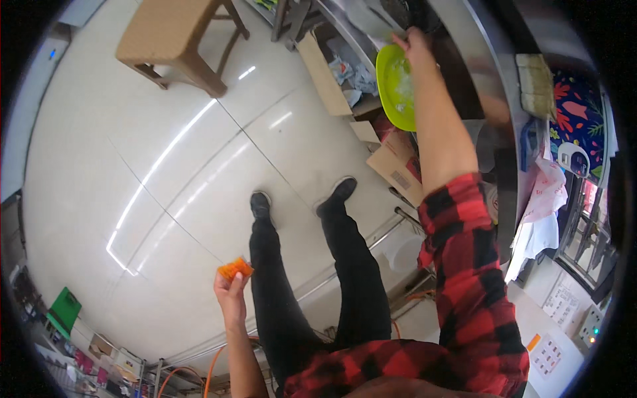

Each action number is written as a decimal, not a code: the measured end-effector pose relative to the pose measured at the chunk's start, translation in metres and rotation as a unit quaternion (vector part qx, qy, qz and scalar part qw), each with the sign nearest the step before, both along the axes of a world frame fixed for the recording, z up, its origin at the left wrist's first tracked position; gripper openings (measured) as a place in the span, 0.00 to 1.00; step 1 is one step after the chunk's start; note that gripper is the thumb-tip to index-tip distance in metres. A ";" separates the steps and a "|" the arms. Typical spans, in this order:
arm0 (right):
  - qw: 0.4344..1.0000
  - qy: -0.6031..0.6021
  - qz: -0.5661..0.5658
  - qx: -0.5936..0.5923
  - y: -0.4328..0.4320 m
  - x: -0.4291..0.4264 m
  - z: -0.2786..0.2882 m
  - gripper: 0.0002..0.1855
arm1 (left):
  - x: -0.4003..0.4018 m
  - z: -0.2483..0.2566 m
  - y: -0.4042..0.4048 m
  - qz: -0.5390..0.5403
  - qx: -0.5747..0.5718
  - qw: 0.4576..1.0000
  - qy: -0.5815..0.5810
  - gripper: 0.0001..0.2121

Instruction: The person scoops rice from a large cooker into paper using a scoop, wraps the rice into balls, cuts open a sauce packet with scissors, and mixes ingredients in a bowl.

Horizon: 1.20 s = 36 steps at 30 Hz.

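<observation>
My left hand (pixel 232 293) pinches a small orange piece (pixel 236 268) between thumb and fingers, held above the floor beside my left leg. Whether it is food or a wrapped packet is unclear. On the far side, my right arm stretches forward past a lime-green plastic bowl (pixel 386 94). Clear, shiny stuff lies in that bowl, and my forearm hides its right part. My right hand (pixel 417 47) is at the bowl's far end, its fingers close to the rim; blur hides whether they grip it. A translucent, blurred sheet or bag (pixel 368 20) appears just beyond these fingers.
A brown plastic stool (pixel 164 35) stands on the tiled floor. Open cardboard cartons (pixel 323 74) sit along the right, below a steel counter (pixel 502 124). A patterned box (pixel 572 109) and papers lie on the counter. A metal rail (pixel 318 288) and orange hose (pixel 214 368) run near my legs.
</observation>
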State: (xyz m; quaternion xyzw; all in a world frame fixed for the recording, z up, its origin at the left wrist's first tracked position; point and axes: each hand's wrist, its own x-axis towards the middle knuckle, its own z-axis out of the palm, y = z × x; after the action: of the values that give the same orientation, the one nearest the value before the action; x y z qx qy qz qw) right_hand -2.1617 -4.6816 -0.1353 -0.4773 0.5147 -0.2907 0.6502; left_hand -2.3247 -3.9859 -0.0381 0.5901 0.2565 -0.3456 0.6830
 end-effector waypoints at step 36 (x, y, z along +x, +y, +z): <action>0.972 0.180 -0.109 -0.106 0.205 -0.436 0.350 0.17 | 0.033 0.340 -0.381 -0.492 -0.301 0.782 -0.237 0.21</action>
State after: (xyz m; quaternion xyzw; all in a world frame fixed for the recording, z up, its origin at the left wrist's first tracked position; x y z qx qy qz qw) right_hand -2.5980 -4.4763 0.2145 -0.5287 0.6384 -0.3226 0.4570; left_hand -2.2917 -4.3668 0.3017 0.4643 -0.3557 -0.5435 0.6021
